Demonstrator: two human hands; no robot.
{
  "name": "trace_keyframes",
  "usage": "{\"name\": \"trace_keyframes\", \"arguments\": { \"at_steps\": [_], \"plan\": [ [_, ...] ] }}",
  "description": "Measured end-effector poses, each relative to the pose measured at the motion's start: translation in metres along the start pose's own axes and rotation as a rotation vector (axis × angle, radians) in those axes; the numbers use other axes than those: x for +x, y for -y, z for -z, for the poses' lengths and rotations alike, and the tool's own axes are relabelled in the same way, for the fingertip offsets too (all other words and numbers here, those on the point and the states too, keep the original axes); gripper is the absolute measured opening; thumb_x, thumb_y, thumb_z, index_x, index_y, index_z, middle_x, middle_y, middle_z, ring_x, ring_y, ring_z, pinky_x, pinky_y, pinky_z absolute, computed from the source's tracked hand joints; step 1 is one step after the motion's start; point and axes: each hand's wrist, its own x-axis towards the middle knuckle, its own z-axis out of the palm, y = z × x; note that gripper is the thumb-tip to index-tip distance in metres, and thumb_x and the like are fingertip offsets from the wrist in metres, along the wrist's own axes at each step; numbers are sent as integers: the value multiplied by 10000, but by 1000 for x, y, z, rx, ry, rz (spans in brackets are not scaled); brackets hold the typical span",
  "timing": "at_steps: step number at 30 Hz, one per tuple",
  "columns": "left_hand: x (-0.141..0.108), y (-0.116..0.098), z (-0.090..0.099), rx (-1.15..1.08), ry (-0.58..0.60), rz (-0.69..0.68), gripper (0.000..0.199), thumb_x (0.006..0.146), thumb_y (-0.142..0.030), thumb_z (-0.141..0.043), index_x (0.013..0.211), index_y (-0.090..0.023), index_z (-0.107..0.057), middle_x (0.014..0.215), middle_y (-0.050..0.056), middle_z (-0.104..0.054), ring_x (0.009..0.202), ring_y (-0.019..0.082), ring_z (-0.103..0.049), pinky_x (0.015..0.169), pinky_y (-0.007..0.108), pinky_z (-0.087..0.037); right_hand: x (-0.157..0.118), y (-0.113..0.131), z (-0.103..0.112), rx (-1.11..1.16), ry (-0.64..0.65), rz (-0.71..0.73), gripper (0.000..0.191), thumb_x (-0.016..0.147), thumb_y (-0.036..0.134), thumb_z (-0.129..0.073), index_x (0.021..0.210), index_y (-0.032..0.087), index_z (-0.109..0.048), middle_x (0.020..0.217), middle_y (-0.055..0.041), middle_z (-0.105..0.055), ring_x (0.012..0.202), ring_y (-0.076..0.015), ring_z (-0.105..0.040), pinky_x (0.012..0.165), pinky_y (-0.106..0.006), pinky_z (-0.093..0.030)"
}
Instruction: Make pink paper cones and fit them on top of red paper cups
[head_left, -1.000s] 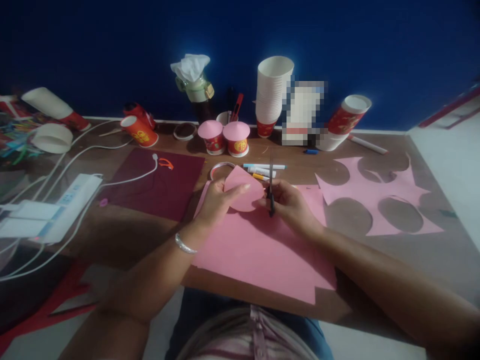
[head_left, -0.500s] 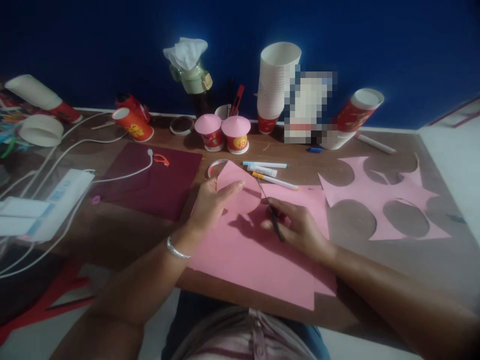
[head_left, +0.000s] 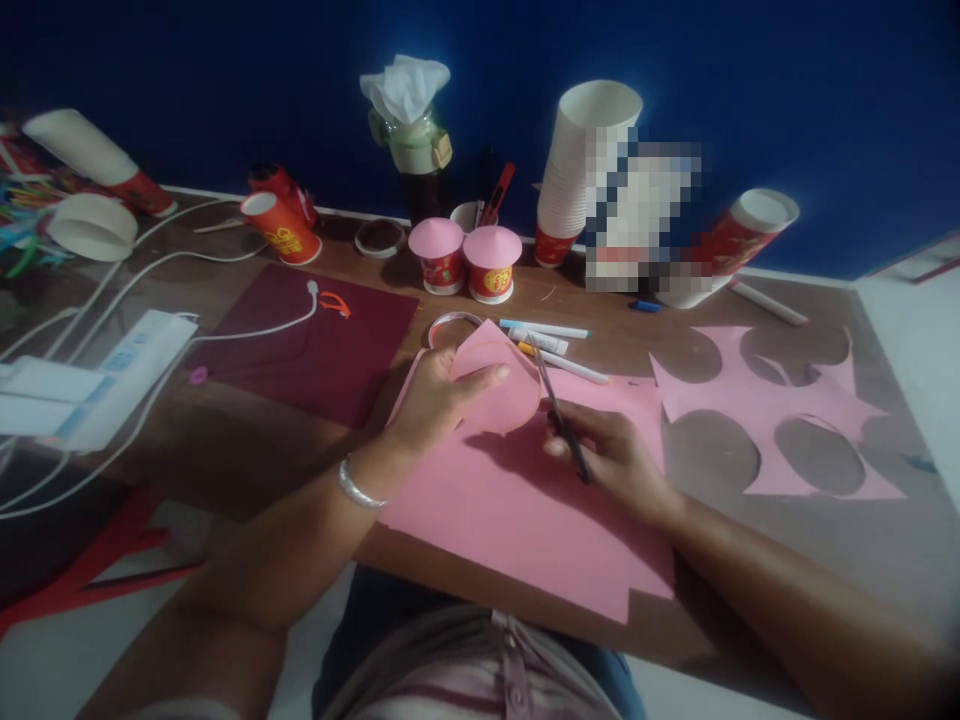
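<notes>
My left hand [head_left: 442,395] is closed on a small piece of pink paper [head_left: 504,395], its thumb pressed on top. The piece has a rounded lower edge, a pointed top and a drawn curved line. My right hand [head_left: 607,450] grips a pair of scissors [head_left: 564,430] with dark handles. Their blades point up and away, beside the right edge of the held paper; whether they touch it I cannot tell. Large pink sheets [head_left: 517,530] lie on the table below both hands. Just beyond the held piece are a roll of tape [head_left: 454,320] and several markers [head_left: 547,328].
Two red cups with pink cone tops [head_left: 493,270] stand at the back, near a stack of white cups [head_left: 592,150]. Pink paper with round cut-outs [head_left: 765,400] lies right. A maroon sheet [head_left: 315,340] and a white power strip [head_left: 124,380] with cables are left.
The view has shifted, moving most things slightly rightward. The scissors have come away a little from the paper's right edge. Both hands keep their hold.
</notes>
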Motion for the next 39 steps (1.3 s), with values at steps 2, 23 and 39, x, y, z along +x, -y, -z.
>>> {"name": "trace_keyframes", "arguments": {
  "at_steps": [2, 23, 39],
  "plan": [
    [0, -1, 0, 28, -16, 0, 314, 821, -427, -841, 1006, -177, -795, 938, 72, -798, 904, 258, -758, 769, 332, -620, 0, 1, 0, -1, 11, -6, 402, 853, 594, -785, 885, 195, -740, 699, 18, -535, 656, -135, -460, 608, -262, -452],
    [-2, -4, -1, 97, -38, -41, 305, 795, -424, -843, 966, -191, -746, 908, 66, -764, 954, 281, -731, 821, 378, -621, 0, 7, 0, 40, 32, -32, 432, 855, 619, -767, 761, 206, -683, 665, 22, -491, 632, -128, -396, 590, -264, -432],
    [0, 1, 5, 134, -23, -13, 374, 818, -471, -843, 1021, -163, -781, 936, 79, -778, 890, 237, -720, 779, 318, -587, -2, -3, 3, 117, -88, -79, 504, 849, 634, -782, 1092, 193, -755, 676, 22, -574, 589, -126, -493, 532, -255, -440]
  ]
}}
